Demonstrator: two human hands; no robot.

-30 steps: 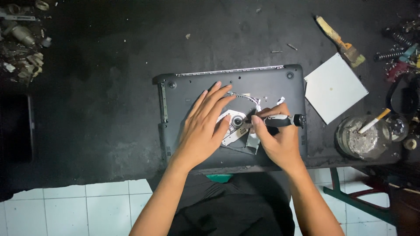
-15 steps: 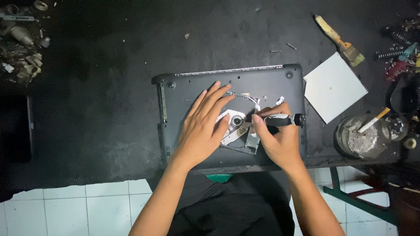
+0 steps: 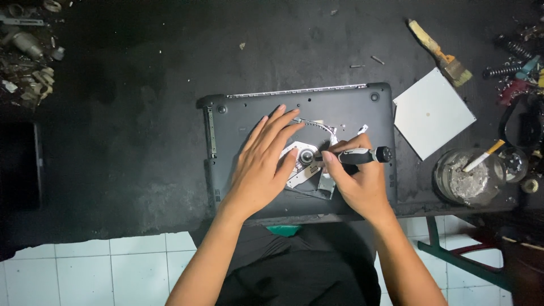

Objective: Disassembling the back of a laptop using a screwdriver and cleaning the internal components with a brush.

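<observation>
The screwdriver (image 3: 358, 155) tip is hidden behind the right hand (image 3: 360, 182) — screws too small to tell.

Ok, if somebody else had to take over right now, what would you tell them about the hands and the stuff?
Left hand: flat, fingers spread, pressing on the silver metal part in the upturned laptop base.
Right hand: gripping a black-handled screwdriver, lying nearly flat, tip towards the round hub of that part.
Nearby: white square panel to the right, paintbrush above it, glass ashtray at the table edge.
Done: the silver part sits exposed in the base.
Left: it is not lifted out; which screws remain cannot be seen.
</observation>
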